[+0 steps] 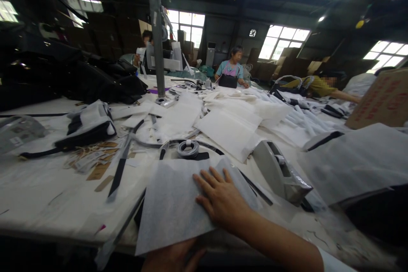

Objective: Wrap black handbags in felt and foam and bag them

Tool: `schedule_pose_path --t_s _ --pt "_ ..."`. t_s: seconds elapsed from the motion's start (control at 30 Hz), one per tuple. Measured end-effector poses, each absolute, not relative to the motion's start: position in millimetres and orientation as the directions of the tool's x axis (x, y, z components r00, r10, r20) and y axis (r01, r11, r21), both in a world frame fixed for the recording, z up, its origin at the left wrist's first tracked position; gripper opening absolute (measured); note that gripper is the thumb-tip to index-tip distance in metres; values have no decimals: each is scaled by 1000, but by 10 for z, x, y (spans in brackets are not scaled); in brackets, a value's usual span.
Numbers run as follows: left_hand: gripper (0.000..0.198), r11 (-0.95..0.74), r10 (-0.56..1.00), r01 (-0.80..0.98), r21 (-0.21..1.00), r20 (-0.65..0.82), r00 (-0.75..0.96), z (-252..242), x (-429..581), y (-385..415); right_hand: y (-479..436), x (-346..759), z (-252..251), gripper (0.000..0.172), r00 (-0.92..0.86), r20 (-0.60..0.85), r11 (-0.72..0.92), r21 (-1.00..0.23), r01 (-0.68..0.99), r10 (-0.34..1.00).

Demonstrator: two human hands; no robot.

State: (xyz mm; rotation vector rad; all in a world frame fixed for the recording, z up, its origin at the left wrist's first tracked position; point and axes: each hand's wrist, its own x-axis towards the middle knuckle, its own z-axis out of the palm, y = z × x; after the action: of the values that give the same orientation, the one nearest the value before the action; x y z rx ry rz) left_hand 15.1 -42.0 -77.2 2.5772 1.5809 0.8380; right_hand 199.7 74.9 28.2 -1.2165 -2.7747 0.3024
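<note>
A thin white packing sheet (172,199) lies at the table's front edge, over something black that shows only at its sides. My right hand (223,199) rests flat on the sheet's right half, fingers spread. Below the sheet's near edge is my left hand (172,259), its fingers mostly hidden by the sheet, so what it grips is unclear. Just beyond the sheet sits a coiled grey cord (188,149) beside dark straps. Right of my right hand stands a grey tape dispenser (280,174).
Cardboard tags (101,170) and a black bag with white wrapping (91,123) lie to the left. More white sheets (229,127) are heaped mid-table near a metal post (157,46). A carton (379,97) stands right. Several people work across the table.
</note>
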Motion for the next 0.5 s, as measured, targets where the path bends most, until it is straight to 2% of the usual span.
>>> schedule_pose_path --t_s 0.17,0.27,0.37,0.5 --pt "42 -488 824 844 222 437 361 -699 177 -436 762 2004 292 65 -695 -12 671 -248 699 719" --pt "44 -503 790 856 116 462 402 -597 188 -409 774 2004 298 64 -701 -22 674 -254 693 713" --pt "37 -516 731 857 -2 520 442 -495 184 -421 772 2005 295 64 -705 -26 678 -253 690 709" --pt "34 -527 666 848 -57 592 453 -238 167 -590 765 2017 266 63 -704 -18 677 -258 689 710"
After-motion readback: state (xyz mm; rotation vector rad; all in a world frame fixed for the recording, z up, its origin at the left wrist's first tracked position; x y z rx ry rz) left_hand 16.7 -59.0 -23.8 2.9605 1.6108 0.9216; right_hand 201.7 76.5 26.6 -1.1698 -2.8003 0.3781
